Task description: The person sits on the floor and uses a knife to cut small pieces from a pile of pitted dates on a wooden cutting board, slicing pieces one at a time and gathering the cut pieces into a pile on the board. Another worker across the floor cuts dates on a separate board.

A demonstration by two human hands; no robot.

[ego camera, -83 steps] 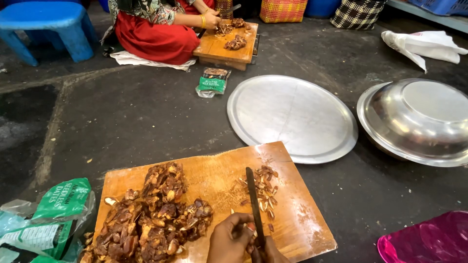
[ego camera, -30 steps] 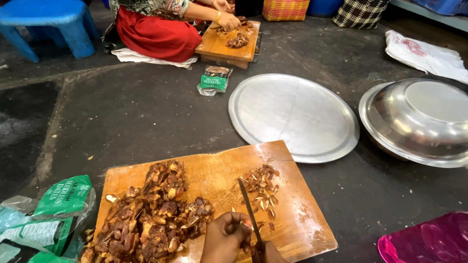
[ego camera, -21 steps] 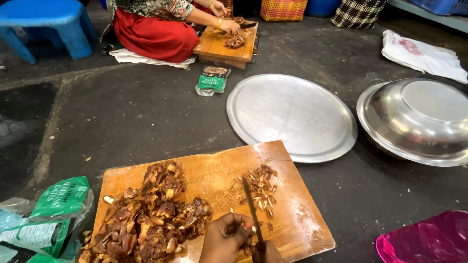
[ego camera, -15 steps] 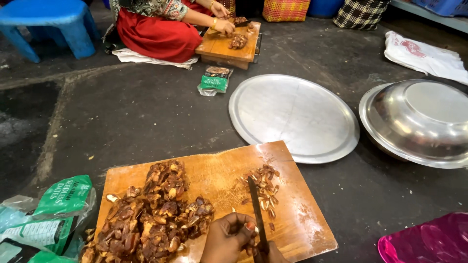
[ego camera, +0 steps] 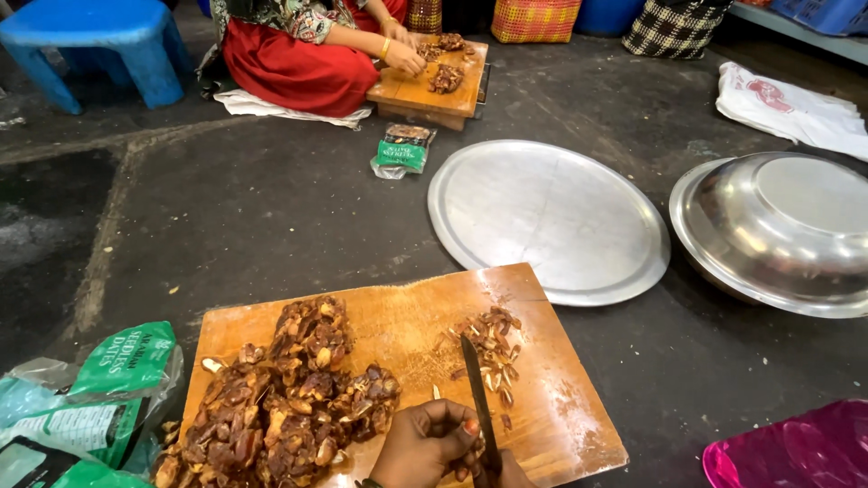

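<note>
A wooden cutting board (ego camera: 398, 316) lies on the dark floor in front of me. A big sticky pile of brown dates (ego camera: 289, 398) covers its left half, and a small heap of cut date pieces (ego camera: 493, 348) lies right of centre. My left hand (ego camera: 425, 443) is curled at the board's near edge, its fingertips pinching a date piece against the knife (ego camera: 477, 398). The dark blade points away from me, towards the cut pieces. Only a sliver of my right hand (ego camera: 514, 472) shows at the bottom edge, closed around the knife's handle.
A round flat metal tray (ego camera: 547, 217) and a steel bowl (ego camera: 782, 230) lie beyond the board. Green packets (ego camera: 99, 380) sit at left, a pink tub (ego camera: 796, 452) at bottom right. A person in red (ego camera: 298, 54) works at another board (ego camera: 434, 81).
The knife blade has shifted slightly over the cut pieces while my hands stay at the board's near edge. The other person's hands have moved about on their board.
</note>
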